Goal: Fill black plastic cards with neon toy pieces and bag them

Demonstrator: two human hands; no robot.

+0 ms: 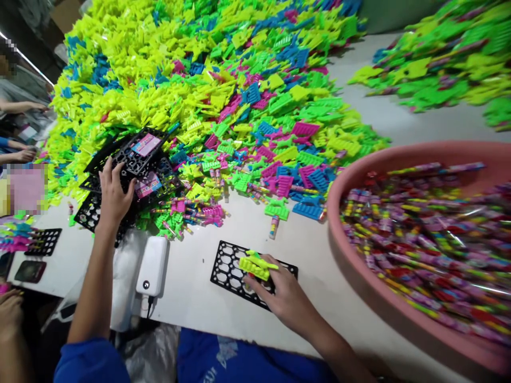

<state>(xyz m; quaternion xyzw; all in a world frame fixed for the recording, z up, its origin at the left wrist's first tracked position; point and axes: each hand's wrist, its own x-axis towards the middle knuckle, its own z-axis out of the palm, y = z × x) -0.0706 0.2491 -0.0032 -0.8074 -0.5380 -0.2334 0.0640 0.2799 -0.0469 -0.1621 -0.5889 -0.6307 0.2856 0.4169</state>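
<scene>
My left hand reaches onto a jumbled stack of black perforated trays, fingers spread and touching them. Pink and blue printed cards lie on these trays. My right hand grips a yellow-green plastic toy piece with ribbed sides. This piece is over a single black honeycomb tray lying flat on the white table. The hand covers part of that tray's right side, and whether the piece sits in a hole cannot be told.
A huge heap of neon plastic pieces fills the back. At right stands a pink tub of wrapped candy tubes. A white power bank with a cable lies near the front edge. Other people's hands work at left, beside a phone.
</scene>
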